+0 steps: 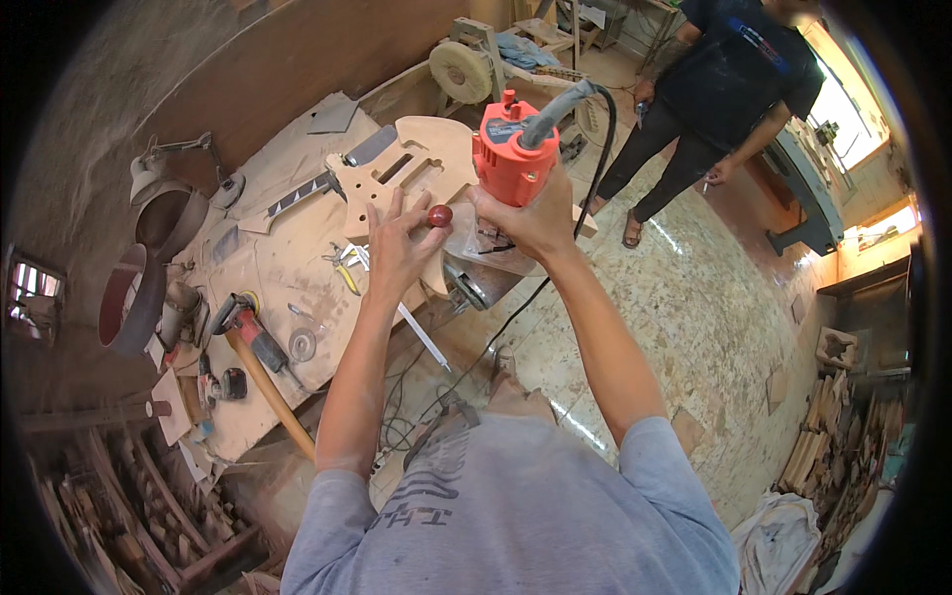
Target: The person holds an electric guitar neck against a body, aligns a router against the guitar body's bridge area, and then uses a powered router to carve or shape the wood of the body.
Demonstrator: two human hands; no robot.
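My right hand (540, 223) is wrapped round the lower part of a red electric router (514, 164), whose thick grey hose and black cord rise from its top. A round dark red knob (439, 215) sits between the thumb and fingertips of my left hand (399, 253); other fingers of that hand stretch toward the wood. Under and beyond the hands lies a bare wooden electric guitar body (432, 139) with cut-out cavities and drilled holes. The router's bit and most of its base are hidden. Beside my left hand rest yellow-handled pliers (346, 276) and a metal caliper (421, 335).
The workbench (260, 288) also holds a guitar neck piece (297, 195), a red angle grinder (256, 337), a cordless drill (220, 382), sanding belts (127, 297) and a desk lamp (149, 180). A person (719, 89) stands at the far right. Wood offcuts (823, 426) are stacked at right.
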